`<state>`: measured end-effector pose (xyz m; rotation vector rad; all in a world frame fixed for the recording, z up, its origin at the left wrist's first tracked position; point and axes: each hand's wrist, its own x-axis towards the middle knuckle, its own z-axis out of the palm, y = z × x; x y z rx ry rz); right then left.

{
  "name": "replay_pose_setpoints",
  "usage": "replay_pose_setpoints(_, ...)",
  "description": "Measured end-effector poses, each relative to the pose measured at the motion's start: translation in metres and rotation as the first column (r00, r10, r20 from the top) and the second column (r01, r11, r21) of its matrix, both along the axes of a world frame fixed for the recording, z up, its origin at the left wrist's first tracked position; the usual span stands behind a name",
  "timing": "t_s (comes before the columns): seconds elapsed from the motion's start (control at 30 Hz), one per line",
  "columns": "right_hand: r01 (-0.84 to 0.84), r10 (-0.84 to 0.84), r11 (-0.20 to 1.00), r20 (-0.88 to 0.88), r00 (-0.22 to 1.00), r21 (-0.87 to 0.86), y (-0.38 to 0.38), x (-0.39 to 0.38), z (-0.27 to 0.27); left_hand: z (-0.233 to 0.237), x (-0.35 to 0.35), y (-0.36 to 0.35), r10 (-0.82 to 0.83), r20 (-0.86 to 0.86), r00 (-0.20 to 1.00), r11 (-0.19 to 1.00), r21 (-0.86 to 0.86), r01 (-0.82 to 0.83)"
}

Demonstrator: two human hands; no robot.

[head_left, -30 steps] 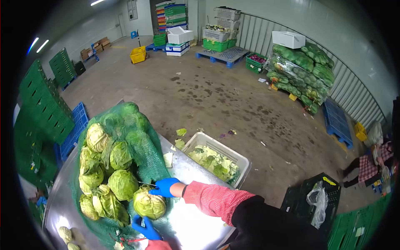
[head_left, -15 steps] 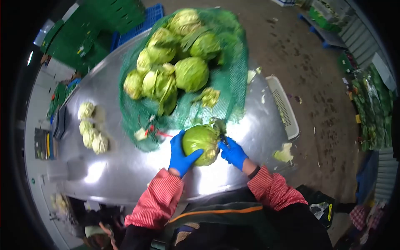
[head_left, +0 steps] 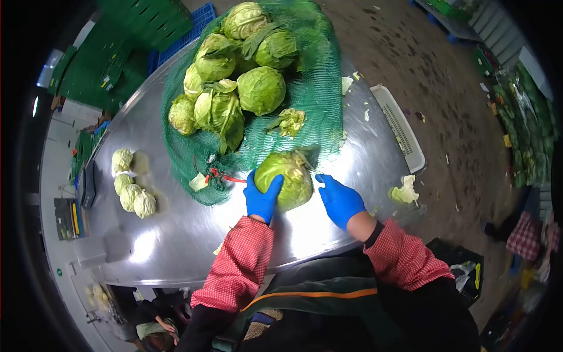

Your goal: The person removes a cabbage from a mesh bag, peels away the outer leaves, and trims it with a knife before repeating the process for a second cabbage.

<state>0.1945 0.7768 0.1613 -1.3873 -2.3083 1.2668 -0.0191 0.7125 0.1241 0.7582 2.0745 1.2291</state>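
A green cabbage (head_left: pixel 287 176) with a loose dark outer leaf at its far side is tilted over the metal table. My left hand (head_left: pixel 261 196), in a blue glove, grips it from the left with the thumb across its near face. To its right, slightly apart from it, my gloved right hand (head_left: pixel 341 202) has its fingers curled together; whatever they may hold is too small to make out. Ahead, several untrimmed cabbages (head_left: pixel 261 91) lie piled on a green net sack (head_left: pixel 319 100). A torn leaf piece (head_left: pixel 290 122) rests on the net nearer me.
Several pale trimmed cabbages (head_left: pixel 130 196) stand on the metal table (head_left: pixel 182 234) at the left. A white perforated tray (head_left: pixel 419 161) sits along the right edge, leaf scraps (head_left: pixel 404 190) near it. Green crates (head_left: pixel 143 29) are stacked far left. Another person (head_left: pixel 155 328) is at lower left.
The cabbage has turned in my left hand and its stem side has shifted. My right hand has drawn away from it towards the right. The whole view has shifted slightly.
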Motion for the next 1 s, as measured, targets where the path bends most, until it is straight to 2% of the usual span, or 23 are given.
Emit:
replay_pose_setpoints(0.03, -0.018, 0.018, 0.997, 0.003, 1.000, 0.081, -0.003, -0.002, 0.004, -0.004, 0.000, 0.002, 0.047, 0.056, 0.997, 0.998, 0.029, -0.049)
replay_pose_setpoints(0.07, -0.056, 0.052, 0.992, 0.032, 0.998, 0.116, -0.006, -0.006, 0.007, -0.009, 0.002, 0.002, 0.072, 0.031, 0.997, 0.995, 0.068, -0.074)
replay_pose_setpoints(0.17, -0.104, 0.098, 0.995, 0.257, 0.961, 0.008, -0.003, -0.022, 0.001, -0.036, 0.006, 0.000, 0.125, -0.076, 0.989, 0.979, 0.169, -0.110)
replay_pose_setpoints(0.2, -0.065, 0.059, 0.998, 0.198, 0.978, 0.024, -0.002, -0.026, -0.009, -0.034, 0.010, 0.003, 0.125, -0.046, 0.991, 0.974, 0.195, -0.113)
replay_pose_setpoints(0.27, -0.053, 0.061, 0.998, 0.233, 0.970, -0.040, 0.002, -0.029, -0.025, -0.027, 0.017, 0.003, 0.130, 0.018, 0.991, 0.962, 0.239, -0.131)
replay_pose_setpoints(0.37, -0.080, 0.107, 0.990, 0.265, 0.958, -0.113, 0.014, -0.028, -0.021, -0.017, 0.027, 0.008, 0.151, -0.191, 0.970, 0.986, 0.096, -0.134)
replay_pose_setpoints(0.4, -0.088, 0.127, 0.985, 0.280, 0.951, -0.146, 0.015, -0.026, -0.019, -0.011, 0.030, 0.009, 0.123, -0.102, 0.987, 0.987, 0.112, -0.111)
replay_pose_setpoints(0.5, -0.122, 0.177, 0.976, 0.336, 0.925, -0.180, 0.011, -0.019, -0.009, -0.003, 0.035, -0.004, 0.004, -0.303, 0.953, 0.995, 0.095, 0.026)
replay_pose_setpoints(0.57, -0.133, 0.191, 0.975, 0.371, 0.909, -0.177, 0.004, -0.016, -0.012, -0.015, 0.038, -0.014, 0.003, -0.262, 0.965, 0.982, 0.185, 0.047)
replay_pose_setpoints(0.6, -0.011, 0.092, 0.971, 0.333, 0.938, -0.239, 0.005, -0.016, -0.050, -0.019, 0.037, -0.020, 0.006, -0.257, 0.966, 0.973, 0.224, 0.054)
replay_pose_setpoints(0.63, -0.015, 0.049, 0.991, 0.262, 0.964, -0.130, 0.007, -0.017, -0.064, -0.023, 0.037, -0.024, 0.010, -0.250, 0.968, 0.962, 0.266, 0.059)
replay_pose_setpoints(0.7, -0.108, 0.106, 0.994, 0.225, 0.969, -0.004, 0.004, -0.026, -0.084, -0.034, 0.024, -0.041, -0.067, 0.047, 0.997, 0.917, 0.396, 0.043)
replay_pose_setpoints(0.73, -0.036, 0.068, 0.977, 0.148, 0.987, -0.212, 0.007, -0.028, -0.062, -0.036, 0.015, -0.045, -0.111, 0.154, 0.982, 0.900, 0.435, 0.034)
replay_pose_setpoints(0.77, 0.014, 0.022, 0.908, 0.083, 0.996, -0.419, 0.008, -0.026, -0.038, -0.038, 0.005, -0.054, -0.154, 0.258, 0.954, 0.883, 0.469, 0.016)
replay_pose_setpoints(0.8, 0.045, -0.031, 0.790, 0.034, 0.999, -0.612, 0.009, -0.026, -0.023, -0.027, -0.004, -0.068, -0.170, 0.272, 0.947, 0.940, 0.332, 0.074)
replay_pose_setpoints(0.9, -0.042, 0.042, 0.876, -0.012, 0.999, -0.480, -0.002, -0.028, -0.036, -0.016, -0.027, -0.083, -0.132, 0.146, 0.980, 0.989, 0.090, 0.120)
replay_pose_setpoints(0.93, -0.073, 0.063, 0.887, -0.036, 0.997, -0.456, -0.004, -0.031, -0.037, 0.014, -0.022, -0.071, -0.096, 0.167, 0.981, 0.987, 0.146, 0.072)
replay_pose_setpoints(0.97, -0.102, 0.085, 0.897, -0.059, 0.995, -0.430, -0.006, -0.033, -0.039, 0.025, -0.022, -0.061, -0.076, 0.181, 0.980, 0.983, 0.180, 0.043)
replay_pose_setpoints(1.0, -0.102, 0.085, 0.886, -0.058, 0.995, -0.453, -0.005, -0.037, -0.002, 0.011, -0.030, -0.055, -0.118, 0.128, 0.985, 0.984, 0.147, 0.099)
